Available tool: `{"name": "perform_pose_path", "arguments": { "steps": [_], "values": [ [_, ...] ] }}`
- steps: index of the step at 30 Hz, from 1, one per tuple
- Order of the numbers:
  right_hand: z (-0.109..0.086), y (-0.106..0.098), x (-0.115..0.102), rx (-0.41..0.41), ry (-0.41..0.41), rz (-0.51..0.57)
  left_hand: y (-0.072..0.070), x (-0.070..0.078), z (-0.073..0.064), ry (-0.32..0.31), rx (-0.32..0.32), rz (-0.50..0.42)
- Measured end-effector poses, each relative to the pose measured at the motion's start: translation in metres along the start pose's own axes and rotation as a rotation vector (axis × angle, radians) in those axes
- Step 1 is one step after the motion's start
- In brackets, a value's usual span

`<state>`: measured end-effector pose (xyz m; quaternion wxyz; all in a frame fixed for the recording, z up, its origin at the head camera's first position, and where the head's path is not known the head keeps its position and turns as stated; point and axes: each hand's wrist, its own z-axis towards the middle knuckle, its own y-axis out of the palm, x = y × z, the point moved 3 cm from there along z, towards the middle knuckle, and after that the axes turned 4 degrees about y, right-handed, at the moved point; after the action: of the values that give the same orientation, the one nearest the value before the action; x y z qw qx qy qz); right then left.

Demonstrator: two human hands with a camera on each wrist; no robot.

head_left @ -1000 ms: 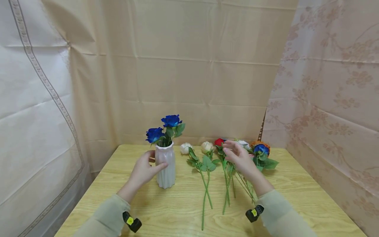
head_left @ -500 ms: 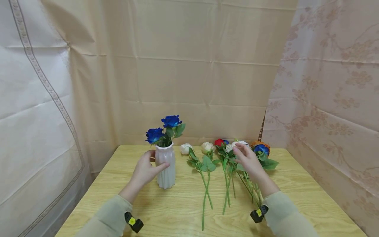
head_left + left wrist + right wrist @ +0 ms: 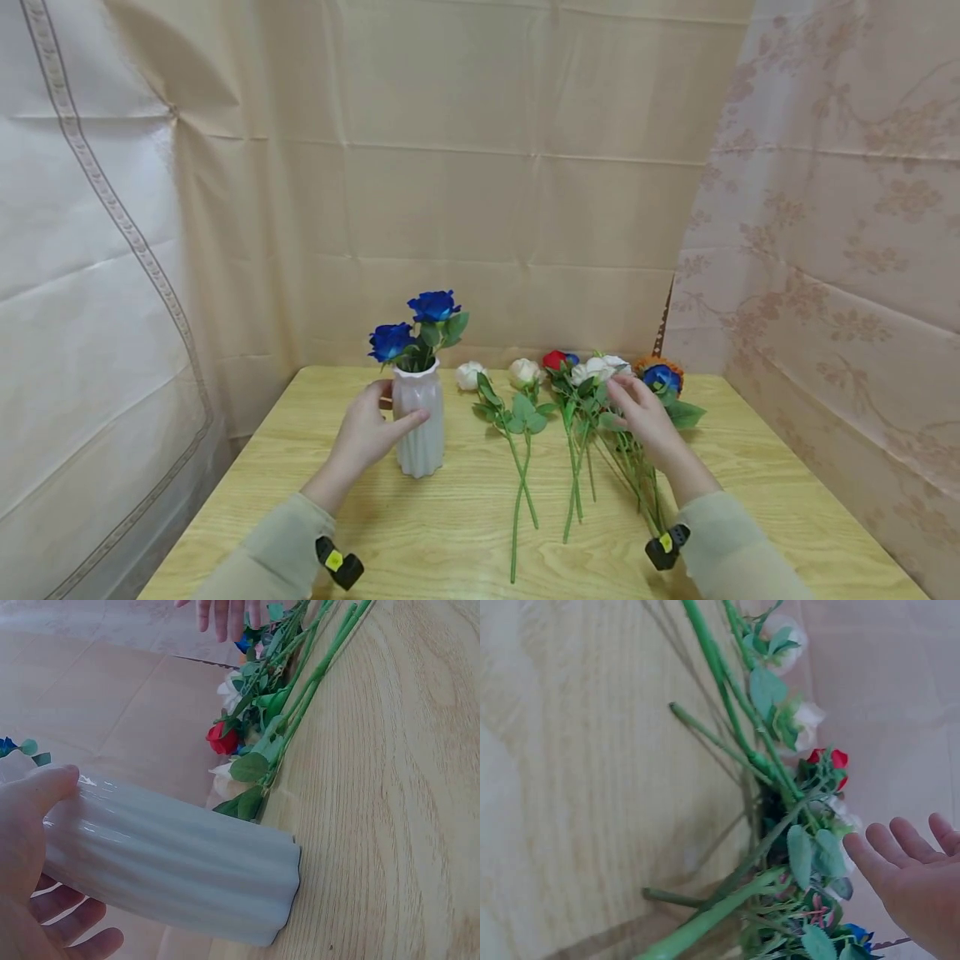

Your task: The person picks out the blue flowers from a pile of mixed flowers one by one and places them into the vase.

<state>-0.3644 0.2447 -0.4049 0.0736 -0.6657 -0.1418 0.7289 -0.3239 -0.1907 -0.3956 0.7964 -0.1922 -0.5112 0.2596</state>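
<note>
In the head view a white fluted vase (image 3: pixel 422 446) stands upright on the table, with two blue roses (image 3: pixel 435 306) in it. My left hand (image 3: pixel 365 427) grips the vase from the left, thumb across its front and fingers behind. The left wrist view shows the thumb on the glossy wall (image 3: pixel 172 847) of the vase. My right hand (image 3: pixel 651 423) hovers by the pile of flowers at the right, fingers loosely extended and holding nothing. Closest to its fingertips is a white flower (image 3: pixel 596 369). A blue rose (image 3: pixel 663 379) lies just beyond that hand.
Two cream roses (image 3: pixel 525 372) with crossed stems lie right of the vase. A red rose (image 3: pixel 555 360) and an orange flower (image 3: pixel 671 364) lie among the others at the back. Stems point toward the front of the wooden table (image 3: pixel 420 542). Curtains (image 3: pixel 487 208) hang behind.
My right hand has moved right and slightly down over the flowers, uncovering the red rose and the white flowers. My left hand and the vase have stayed in place.
</note>
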Motion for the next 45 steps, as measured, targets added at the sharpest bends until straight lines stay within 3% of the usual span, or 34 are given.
{"name": "perform_pose_path", "arguments": {
  "steps": [6, 13, 25, 31, 38, 45],
  "values": [
    [0.002, 0.003, 0.014, -0.043, 0.079, -0.004, 0.0, 0.001, 0.002, -0.005, -0.002, 0.003],
    [0.001, 0.022, 0.017, -0.102, 0.16, -0.074, -0.001, 0.004, 0.002, -0.014, -0.005, -0.004],
    [0.004, 0.072, 0.002, -0.205, 0.124, -0.096, 0.001, 0.003, 0.003, -0.004, -0.008, -0.011],
    [0.004, 0.059, -0.004, -0.19, 0.111, -0.079, 0.003, 0.002, 0.003, -0.018, -0.003, -0.016],
    [-0.002, 0.037, 0.013, -0.135, 0.193, -0.135, 0.003, 0.0, 0.002, -0.021, -0.007, -0.007],
    [-0.004, 0.036, 0.024, -0.157, 0.264, -0.158, 0.002, 0.0, 0.0, -0.018, 0.001, -0.017]
  ]
}}
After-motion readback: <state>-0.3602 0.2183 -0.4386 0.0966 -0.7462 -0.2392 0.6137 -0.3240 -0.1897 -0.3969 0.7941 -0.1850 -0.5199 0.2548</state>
